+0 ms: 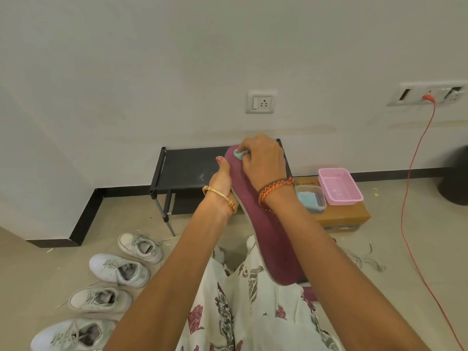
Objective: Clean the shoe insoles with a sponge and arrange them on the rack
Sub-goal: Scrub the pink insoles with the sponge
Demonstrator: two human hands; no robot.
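floor: beige tile floor [379, 249], scattered bits of debris and loose white laces on it
wall: plain off-white wall [152, 59], black skirting [83, 221] along the bottom, a corner jutting out at left
sockets: small switch socket [260, 101] mid-wall above the rack; wider socket panel [430, 93] at right with an orange cable [415, 158] plugged in, hanging down and trailing over the floor
rack: low black rack [187, 168] against the wall, top shelf dark with pale dusty marks, thin legs on the floor
insole: maroon insole [263, 224] held up in front of the rack, toe end toward the wall, heel end over the person's lap
left hand: left hand [221, 178] grips the insole's left edge, thumb along the side; gold bangle on the wrist
right hand: right hand [263, 158] clenched round a light blue sponge [238, 154], pressing it on the toe end of the insole; orange braided thread on the wrist
box: cardboard box [347, 216] on the floor right of the rack, touching the wall side
on box: pink plastic basket [339, 186] and clear tub [311, 198] with blue cloth inside, side by side
shoes: four white sneakers [119, 269] in a row on the floor at left, laces partly out
bin: dark bin [455, 176] at far right, cut by the frame
second insole: maroon piece [310, 293] peeking under the right forearm, mostly hidden
clothing: white floral-print garment [253, 312] over the lap
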